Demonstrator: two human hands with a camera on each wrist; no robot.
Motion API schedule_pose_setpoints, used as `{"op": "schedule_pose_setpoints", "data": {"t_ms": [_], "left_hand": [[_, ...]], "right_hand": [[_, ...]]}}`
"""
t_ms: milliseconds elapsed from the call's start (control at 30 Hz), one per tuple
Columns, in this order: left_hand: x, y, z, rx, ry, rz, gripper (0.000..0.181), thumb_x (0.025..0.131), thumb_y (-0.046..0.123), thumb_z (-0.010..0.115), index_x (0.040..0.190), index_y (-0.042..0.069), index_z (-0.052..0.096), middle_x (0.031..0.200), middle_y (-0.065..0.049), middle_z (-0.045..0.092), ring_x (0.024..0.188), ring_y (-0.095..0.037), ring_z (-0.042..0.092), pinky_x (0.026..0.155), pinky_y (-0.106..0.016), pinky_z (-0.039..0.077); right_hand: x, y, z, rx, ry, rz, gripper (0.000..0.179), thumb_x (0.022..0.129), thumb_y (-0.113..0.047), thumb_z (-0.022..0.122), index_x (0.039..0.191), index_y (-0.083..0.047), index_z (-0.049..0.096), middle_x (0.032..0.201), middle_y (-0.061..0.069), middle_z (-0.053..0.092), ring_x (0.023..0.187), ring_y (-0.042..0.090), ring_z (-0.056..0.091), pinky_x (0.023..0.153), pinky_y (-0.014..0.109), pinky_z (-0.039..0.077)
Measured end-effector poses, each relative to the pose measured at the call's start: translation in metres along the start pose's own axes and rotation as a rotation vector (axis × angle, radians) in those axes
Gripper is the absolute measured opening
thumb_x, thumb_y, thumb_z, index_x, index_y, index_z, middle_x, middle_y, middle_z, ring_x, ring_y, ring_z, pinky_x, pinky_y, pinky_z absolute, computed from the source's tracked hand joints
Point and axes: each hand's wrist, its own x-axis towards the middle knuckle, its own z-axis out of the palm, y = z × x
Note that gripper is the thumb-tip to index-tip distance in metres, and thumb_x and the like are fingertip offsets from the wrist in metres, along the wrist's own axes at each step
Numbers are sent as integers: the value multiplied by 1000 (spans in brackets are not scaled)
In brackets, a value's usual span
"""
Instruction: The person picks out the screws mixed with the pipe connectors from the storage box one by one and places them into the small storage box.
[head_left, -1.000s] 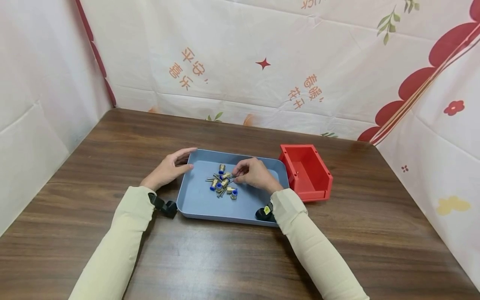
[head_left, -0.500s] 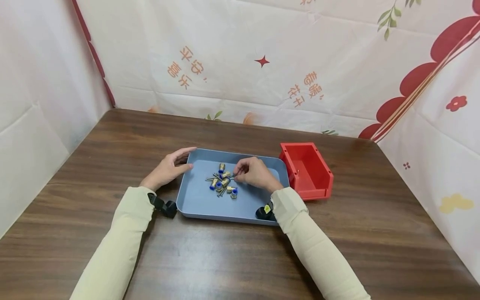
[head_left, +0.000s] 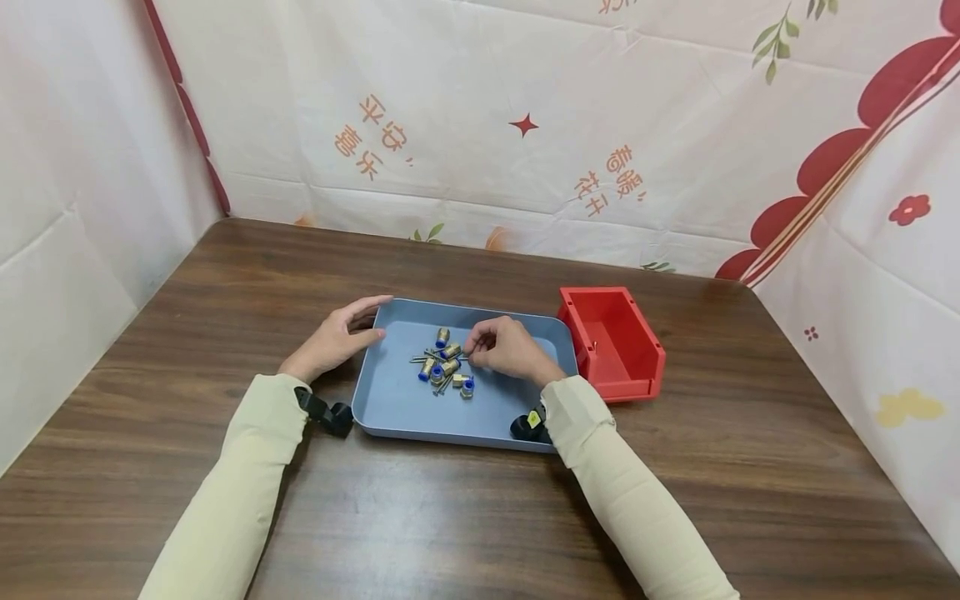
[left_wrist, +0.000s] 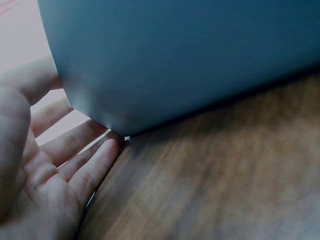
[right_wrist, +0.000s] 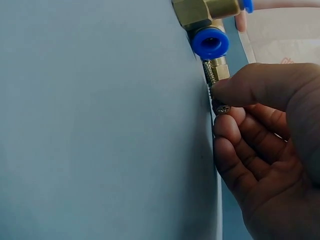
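Note:
My left hand (head_left: 333, 340) rests at the left end of the blue-grey tray (head_left: 420, 427). Its fingers lie fairly straight against the corner, thumb at the rim; in the left wrist view the fingertips (left_wrist: 107, 150) meet the tray's outer wall low down. Inside the tray, my right hand (head_left: 510, 346) pinches a screw between thumb and fingers. The right wrist view shows its cross-slotted head (right_wrist: 223, 109) at the fingertips. Left of that hand lies a pile of brass fittings with blue collars (head_left: 450, 367), mixed with several long screws (head_left: 442, 387).
A red open-front bin (head_left: 622, 389) stands against the tray's right side, with a small screw-like piece (head_left: 595, 346) at its left wall. Black wrist cameras (head_left: 339, 419) sit on both wrists. The brown table (head_left: 390, 517) ends at a printed curtain (head_left: 465, 125).
The right hand keeps to the same spot beside the pile, its fingers shifting only slightly about the screw. The left hand, tray and bin hold their places.

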Motion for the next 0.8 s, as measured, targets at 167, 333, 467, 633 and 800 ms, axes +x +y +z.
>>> {"op": "schedule_pose_setpoints", "data": {"t_ms": [167, 333, 467, 633, 800], "left_hand": [[0, 1, 0, 11, 4, 0, 55, 96, 11, 55, 147, 7, 36, 150, -19, 35, 134, -39, 38, 107, -55, 35], [0, 1, 0, 8, 2, 10, 54, 96, 11, 56, 147, 7, 36, 150, -19, 35, 135, -39, 37, 108, -55, 33], [0, 1, 0, 5, 2, 1, 55, 96, 12, 56, 147, 7, 36, 150, -19, 35, 135, -39, 37, 108, -55, 33], [0, 2, 0, 4, -1, 0, 55, 96, 12, 55, 147, 7, 35, 151, -19, 34, 136, -39, 36, 108, -55, 33], [-1, 2, -1, -1, 0, 0, 55, 96, 12, 55, 147, 7, 35, 151, -18, 34, 136, -39, 36, 108, -55, 33]], "right_hand": [[0, 0, 0, 4, -1, 0, 5, 82, -2, 69, 85, -5, 70, 80, 5, 65, 70, 14, 52, 61, 22, 46], [0, 2, 1, 8, 11, -2, 5, 82, -2, 70, 85, -7, 71, 81, 5, 65, 71, 16, 53, 62, 23, 47], [0, 2, 1, 20, 25, -10, 6, 83, -3, 70, 86, -8, 71, 84, 6, 67, 73, 18, 53, 63, 25, 48], [0, 2, 1, 34, 54, -25, 6, 82, -3, 70, 86, -7, 71, 85, 7, 67, 74, 18, 54, 63, 24, 47], [1, 0, 1, 42, 92, -58, 5, 82, -2, 70, 86, -5, 71, 85, 8, 68, 74, 17, 55, 66, 23, 48]]}}
